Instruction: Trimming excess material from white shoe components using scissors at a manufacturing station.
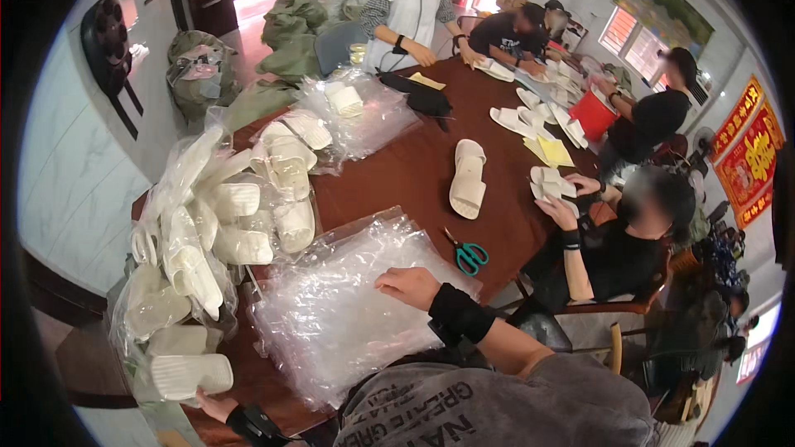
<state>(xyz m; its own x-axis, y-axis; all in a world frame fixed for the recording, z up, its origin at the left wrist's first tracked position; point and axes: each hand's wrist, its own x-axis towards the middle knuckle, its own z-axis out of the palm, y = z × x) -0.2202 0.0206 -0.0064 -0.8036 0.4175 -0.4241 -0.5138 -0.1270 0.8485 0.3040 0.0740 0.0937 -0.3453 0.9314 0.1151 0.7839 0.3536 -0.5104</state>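
My right hand rests palm down on a stack of clear plastic bags lying on the brown table, fingers together, a black wristband on the wrist. My left hand is low at the left edge, gripping a white slipper from below. Beside it lies a heap of white slippers in clear bags.
Green-handled scissors lie right of the bag stack. A loose pair of white slippers sits mid-table. More bagged slippers, yellow papers and a red container lie further off. Several seated people work along the right and far sides.
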